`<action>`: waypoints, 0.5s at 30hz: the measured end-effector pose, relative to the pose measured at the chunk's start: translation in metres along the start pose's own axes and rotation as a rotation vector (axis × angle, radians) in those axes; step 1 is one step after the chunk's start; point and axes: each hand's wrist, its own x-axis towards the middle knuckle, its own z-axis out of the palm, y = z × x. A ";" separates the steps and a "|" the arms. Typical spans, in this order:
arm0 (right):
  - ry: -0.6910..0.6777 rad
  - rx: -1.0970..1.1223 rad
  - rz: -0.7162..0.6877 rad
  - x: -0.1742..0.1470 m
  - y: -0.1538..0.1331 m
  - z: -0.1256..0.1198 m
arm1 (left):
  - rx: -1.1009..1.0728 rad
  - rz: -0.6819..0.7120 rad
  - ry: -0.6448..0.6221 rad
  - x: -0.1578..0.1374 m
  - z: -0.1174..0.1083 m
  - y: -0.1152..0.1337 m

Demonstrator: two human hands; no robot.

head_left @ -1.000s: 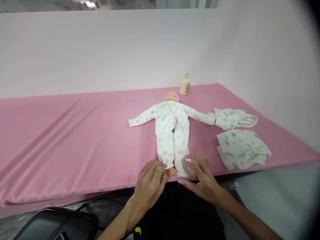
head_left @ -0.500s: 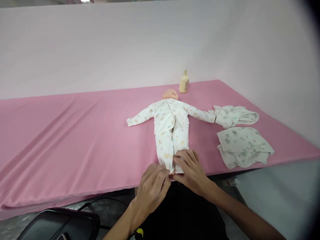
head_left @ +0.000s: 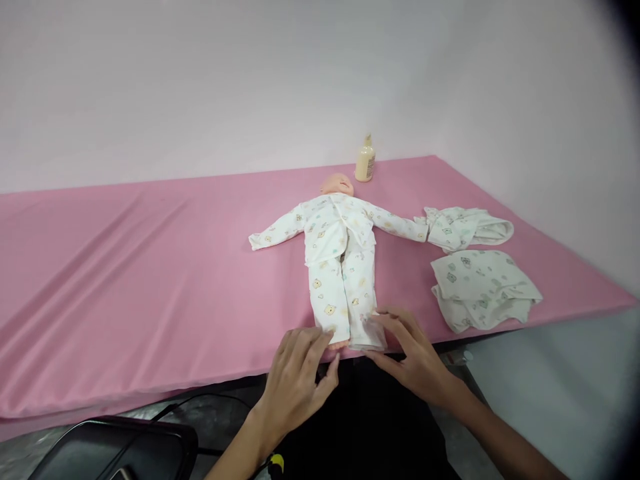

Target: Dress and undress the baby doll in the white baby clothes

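Observation:
A baby doll [head_left: 339,184] lies on its back, its head farthest from me and its arms spread wide. It wears a white printed top [head_left: 325,230] and matching printed trousers [head_left: 330,293]. At the cuff of the left trouser leg, pinkish toes peek out. My left hand [head_left: 299,377] is by that cuff, thumb and fingers apart, fingertips at the cloth. Beside the other cuff is my right hand [head_left: 415,353], also open, fingers spread around the leg end. That cuff is blurred and covers the foot.
A pale pump bottle [head_left: 365,163] stands behind the doll's head. Two printed white cloths, one bunched [head_left: 465,228] and one folded [head_left: 483,290], lie to the right on the pink table cover [head_left: 200,267]. A black chair [head_left: 120,447] is at lower left. Walls border the back and right.
Both hands have let go of the trouser cuffs and moved apart, left hand leftward, right hand rightward. The left cuff now shows the toes. The view has shifted slightly.

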 end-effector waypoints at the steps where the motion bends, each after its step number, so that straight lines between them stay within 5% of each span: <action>1: 0.003 0.011 0.026 -0.005 0.001 -0.002 | 0.016 -0.013 -0.016 0.001 0.001 0.001; 15: -0.036 0.052 -0.098 -0.003 0.009 0.000 | -0.083 -0.005 -0.101 0.001 0.002 -0.009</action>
